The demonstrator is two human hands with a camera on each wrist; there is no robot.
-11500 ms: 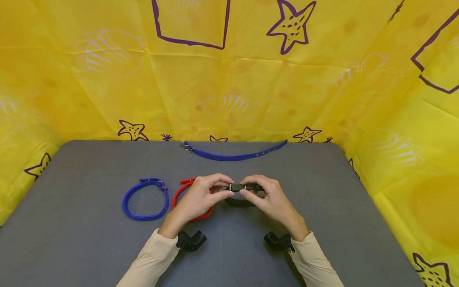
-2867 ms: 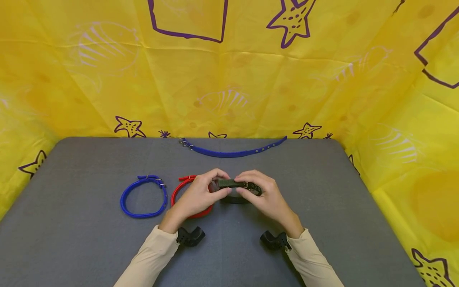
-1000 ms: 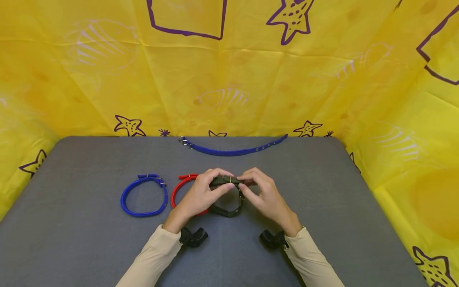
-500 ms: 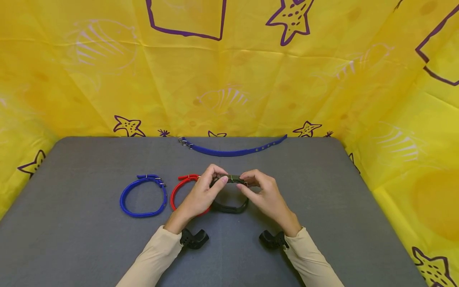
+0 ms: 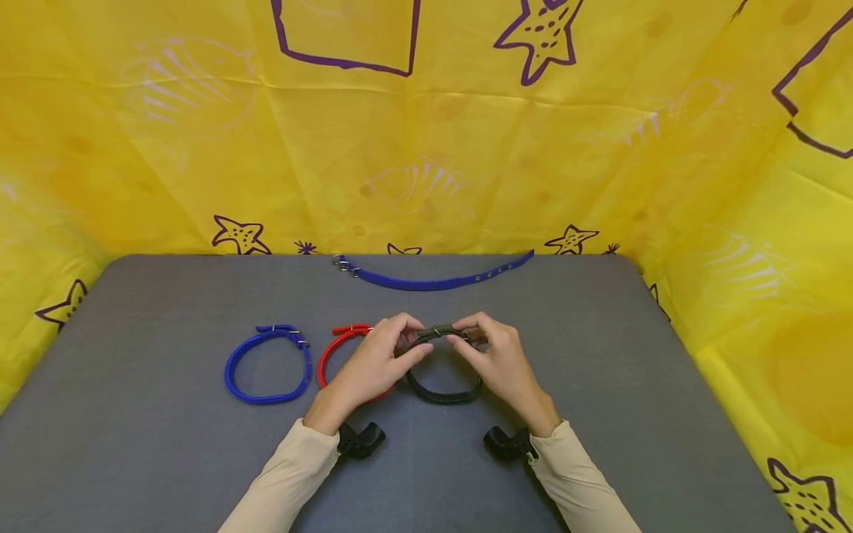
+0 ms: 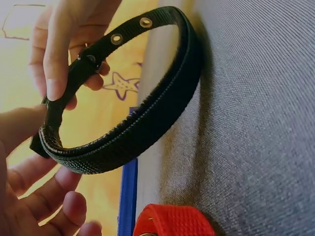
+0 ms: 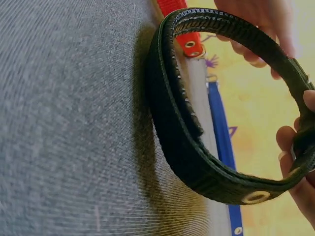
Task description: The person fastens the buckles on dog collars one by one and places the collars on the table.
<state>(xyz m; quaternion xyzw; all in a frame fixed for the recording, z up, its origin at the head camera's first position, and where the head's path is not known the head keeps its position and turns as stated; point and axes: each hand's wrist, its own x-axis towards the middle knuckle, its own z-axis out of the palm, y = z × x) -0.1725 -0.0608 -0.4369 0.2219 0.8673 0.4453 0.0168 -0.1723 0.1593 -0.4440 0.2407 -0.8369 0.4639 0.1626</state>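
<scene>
The left hand (image 5: pixel 373 366) pinches a dark green collar (image 5: pixel 443 398) with its thumb and fingers. The right hand (image 5: pixel 501 363) pinches it too, so the collar is between the two hands. It makes a round loop that hangs down below the fingers, and I cannot tell if it touches the grey table (image 5: pixel 133 444). Little holes (image 6: pixel 116 39) with shiny rims are near the right hand's fingers. A red collar (image 5: pixel 323 363) lies partly hidden behind the left hand. A blue collar (image 5: pixel 231 377) lies in a ring farther out to the left of that hand. A long blue strap (image 5: pixel 426 284) lies past both hands, near the yellow cloth (image 5: pixel 426 133)
</scene>
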